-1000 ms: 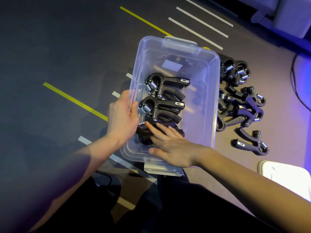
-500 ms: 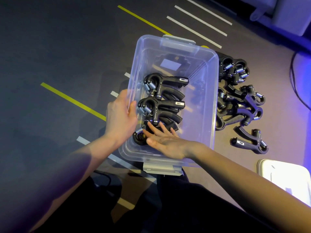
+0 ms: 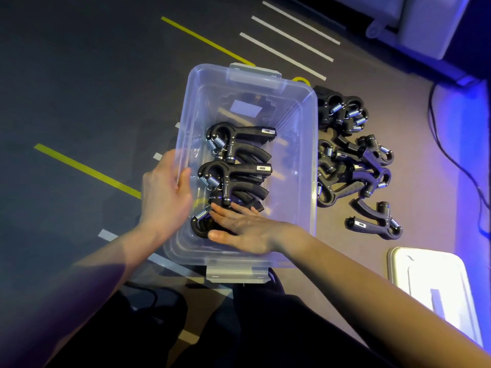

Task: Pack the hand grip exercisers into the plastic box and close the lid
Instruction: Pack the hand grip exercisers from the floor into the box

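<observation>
Head view: right hand lay flat, fingers straight, on nearest exerciser inside clear plastic box at frame centre. Left hand gripped box's left wall, thumb over rim. Held two more exercisers, small labels too blurred to read. Loose exercisers heaped right of box; white lid at lower right.

Dark floor with yellow and white tape lines carries it all: the clear plastic box in the middle, a heap of black hand grip exercisers just right, white lid nearer right.
</observation>
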Tool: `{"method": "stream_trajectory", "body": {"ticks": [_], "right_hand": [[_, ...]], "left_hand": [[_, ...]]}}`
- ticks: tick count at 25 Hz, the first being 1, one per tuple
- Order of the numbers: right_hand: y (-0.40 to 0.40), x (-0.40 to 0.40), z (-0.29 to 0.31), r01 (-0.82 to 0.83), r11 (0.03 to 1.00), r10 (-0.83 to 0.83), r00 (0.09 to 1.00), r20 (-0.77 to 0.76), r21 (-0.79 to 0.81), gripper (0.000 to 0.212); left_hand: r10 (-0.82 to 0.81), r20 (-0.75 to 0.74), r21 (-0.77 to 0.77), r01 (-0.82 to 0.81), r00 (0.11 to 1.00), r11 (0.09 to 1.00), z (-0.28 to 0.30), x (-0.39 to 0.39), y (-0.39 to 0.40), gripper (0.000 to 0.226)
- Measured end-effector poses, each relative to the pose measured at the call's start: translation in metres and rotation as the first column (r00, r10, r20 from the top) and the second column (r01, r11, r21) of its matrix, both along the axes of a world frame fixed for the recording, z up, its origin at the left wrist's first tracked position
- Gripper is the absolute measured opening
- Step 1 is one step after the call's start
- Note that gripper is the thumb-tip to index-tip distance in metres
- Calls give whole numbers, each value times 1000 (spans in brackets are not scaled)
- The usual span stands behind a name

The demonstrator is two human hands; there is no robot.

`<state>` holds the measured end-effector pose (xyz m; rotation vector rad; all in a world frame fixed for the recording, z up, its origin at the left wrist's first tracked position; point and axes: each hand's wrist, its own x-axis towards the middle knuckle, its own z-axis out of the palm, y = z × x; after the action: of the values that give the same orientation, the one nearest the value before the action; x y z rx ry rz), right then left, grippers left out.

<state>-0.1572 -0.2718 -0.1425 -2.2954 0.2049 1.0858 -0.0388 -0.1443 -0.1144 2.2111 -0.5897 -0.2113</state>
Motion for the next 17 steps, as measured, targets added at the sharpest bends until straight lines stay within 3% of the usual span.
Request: {"method": "stream_trajectory", "body": {"ticks": [2,3,4,6,8,10,13,15,17], "right_hand": [[-1,-3,8,121,992,-123,977,172,23,69],[-3,-8,17,218,975,-223,925,308,49,68],[-5,-14,29,324,942,-328,823,463,90,64],[-16,-32,53,507,841,-464,495,734,190,53],[-37,-55,64,642,718,-473,167,865,269,43],[-61,-71,56,743,597,-481,29,877,303,41],[-95,-86,25,846,483,-557,98,824,225,47],[-120,-94,1,895,429,-650,215,729,118,50],[-144,-104,-24,907,418,-680,352,643,-55,58]], "left_hand": [[-2,16,14,2,1000,1000,-1,1,-1,21],[-3,20,19,3,1000,1000,-1,1,-1,22],[-3,18,18,3,1000,1000,-1,1,-1,22],[-14,14,10,14,1000,1000,0,0,-2,24],[-27,16,5,27,999,1000,-1,-1,-2,23],[-42,43,11,42,998,999,-2,0,0,19],[-34,71,7,33,997,999,-3,-3,3,15],[-27,44,5,27,999,1000,-11,0,4,13],[-30,-7,-3,30,1000,1000,-21,7,9,28]]}}
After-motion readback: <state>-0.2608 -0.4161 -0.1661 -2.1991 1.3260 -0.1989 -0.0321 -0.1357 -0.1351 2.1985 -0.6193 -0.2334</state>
